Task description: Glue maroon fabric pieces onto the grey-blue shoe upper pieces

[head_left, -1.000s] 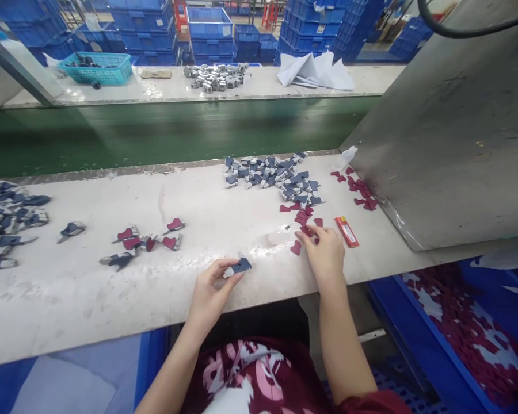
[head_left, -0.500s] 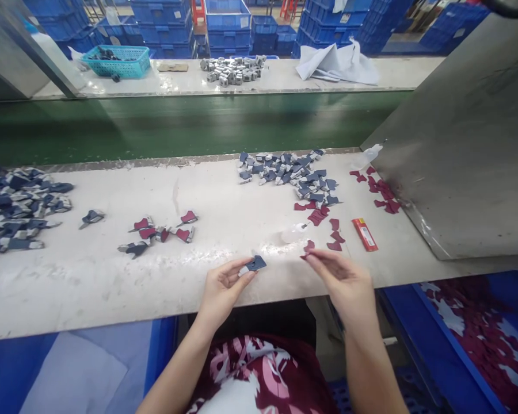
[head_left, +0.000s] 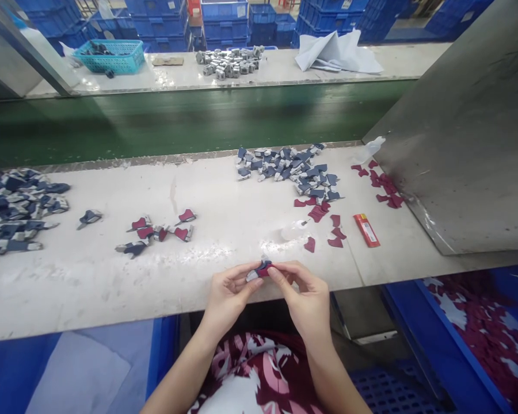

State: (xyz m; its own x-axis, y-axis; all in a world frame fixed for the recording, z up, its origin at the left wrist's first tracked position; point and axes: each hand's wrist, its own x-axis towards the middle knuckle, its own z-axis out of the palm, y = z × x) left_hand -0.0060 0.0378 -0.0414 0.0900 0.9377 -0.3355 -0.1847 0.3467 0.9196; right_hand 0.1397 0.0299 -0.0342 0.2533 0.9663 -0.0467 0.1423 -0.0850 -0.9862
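My left hand (head_left: 231, 290) pinches a small grey and dark-blue plastic part (head_left: 252, 274) above the front edge of the workbench. My right hand (head_left: 303, 288) presses a flat maroon piece (head_left: 264, 269) against that part with thumb and fingers, so both hands meet at it. Just beyond them lie loose maroon pieces (head_left: 335, 242) and a small clear bottle (head_left: 294, 230) with a thin dark tip. Farther back is a pile of grey and blue parts (head_left: 285, 164). Left of my hands sit several parts with maroon faces (head_left: 183, 232).
A larger heap of blue and grey parts (head_left: 17, 210) covers the bench's left end. A red packet (head_left: 366, 230) lies at right, before a slanted metal panel (head_left: 461, 144). Blue bins (head_left: 453, 339) stand below. Across a green strip, a shelf bears a turquoise basket (head_left: 127, 60).
My right hand has moved left with the maroon piece and brought it onto the part in my left hand. The view has shifted slightly.
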